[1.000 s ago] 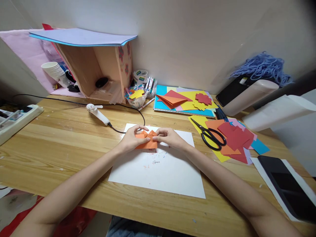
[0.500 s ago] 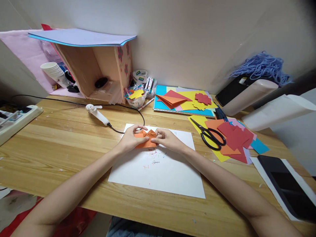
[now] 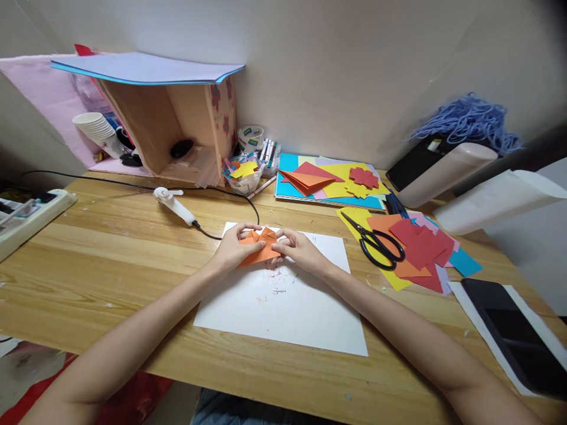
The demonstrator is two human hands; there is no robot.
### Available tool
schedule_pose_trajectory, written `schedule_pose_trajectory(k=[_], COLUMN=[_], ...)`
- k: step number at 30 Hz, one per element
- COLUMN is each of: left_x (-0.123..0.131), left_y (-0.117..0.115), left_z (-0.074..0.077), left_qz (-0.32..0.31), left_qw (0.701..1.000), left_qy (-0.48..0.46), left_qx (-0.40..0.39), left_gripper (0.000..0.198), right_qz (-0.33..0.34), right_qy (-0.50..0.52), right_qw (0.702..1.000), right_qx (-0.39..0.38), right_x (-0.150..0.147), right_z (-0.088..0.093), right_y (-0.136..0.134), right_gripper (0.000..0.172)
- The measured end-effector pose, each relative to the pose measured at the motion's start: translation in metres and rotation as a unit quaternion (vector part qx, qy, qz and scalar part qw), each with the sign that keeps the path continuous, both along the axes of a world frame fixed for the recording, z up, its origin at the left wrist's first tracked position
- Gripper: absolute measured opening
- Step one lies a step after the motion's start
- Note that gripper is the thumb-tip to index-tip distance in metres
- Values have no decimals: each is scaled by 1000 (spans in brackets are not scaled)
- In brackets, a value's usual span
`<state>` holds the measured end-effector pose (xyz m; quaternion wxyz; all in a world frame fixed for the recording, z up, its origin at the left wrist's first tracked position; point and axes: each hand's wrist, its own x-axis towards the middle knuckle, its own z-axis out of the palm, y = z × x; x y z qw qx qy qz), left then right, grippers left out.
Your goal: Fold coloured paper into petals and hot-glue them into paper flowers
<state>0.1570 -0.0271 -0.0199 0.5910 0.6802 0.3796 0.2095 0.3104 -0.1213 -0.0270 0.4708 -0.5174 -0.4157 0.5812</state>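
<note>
A partly folded piece of orange paper [image 3: 260,244] lies on a white sheet [image 3: 287,301] in the middle of the wooden table [image 3: 110,260]. My left hand [image 3: 233,249] pinches its left side, thumb and fingers closed on the folds. My right hand [image 3: 299,248] pinches its right side the same way. Both hands meet over the paper, which is lifted slightly at its near edge. Part of the paper is hidden under my fingers.
Black scissors [image 3: 376,242] lie on loose red, orange and yellow paper pieces [image 3: 416,248] to the right. A stack of coloured sheets [image 3: 328,180] sits behind. A white glue gun [image 3: 175,203] with a black cord, a bowl of scraps [image 3: 243,174] and a cardboard box [image 3: 172,124] stand at the back left. A dark tablet [image 3: 514,330] lies at the right.
My hands have drawn closer together on the orange paper, and its near edge has tilted up a little. Nothing else has moved.
</note>
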Motion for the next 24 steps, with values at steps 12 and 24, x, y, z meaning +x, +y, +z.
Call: schedule_pose_trajectory(k=[12,24], left_x=[0,-1], left_y=[0,-2], left_z=[3,3], left_qz=[-1,-147], left_qw=[1000,988], left_qy=[13,42], left_qx=[-7,-23], left_gripper=[41,36], right_qz=[-8,-39], right_qy=[-54,-145], right_qw=[997,984], right_qx=[50,91], right_x=[3,2], right_z=[-5,-2], right_y=[0,-4], right_gripper=[31,26])
